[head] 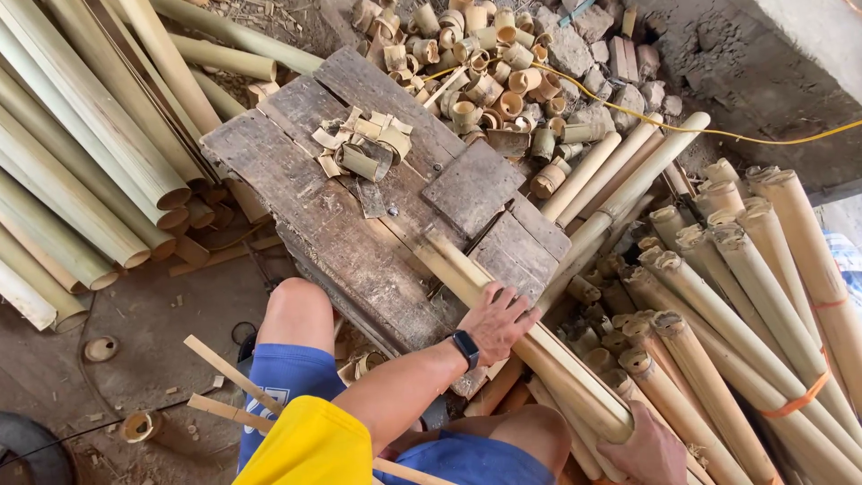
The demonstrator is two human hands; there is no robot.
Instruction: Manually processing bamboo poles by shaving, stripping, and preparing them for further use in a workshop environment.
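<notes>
We press our left hand flat on a bamboo pole lying across the bench's near right edge; our right hand's grip closes around its near end. Bundled poles crowd the right, cut rings the far side. Offcuts litter the benchtop.

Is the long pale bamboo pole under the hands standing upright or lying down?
Lying down: the long pale bamboo pole rests across the worn wooden bench.

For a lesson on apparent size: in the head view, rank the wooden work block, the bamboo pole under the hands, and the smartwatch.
1. wooden work block
2. bamboo pole, long but narrow
3. smartwatch, by far the smallest
</notes>
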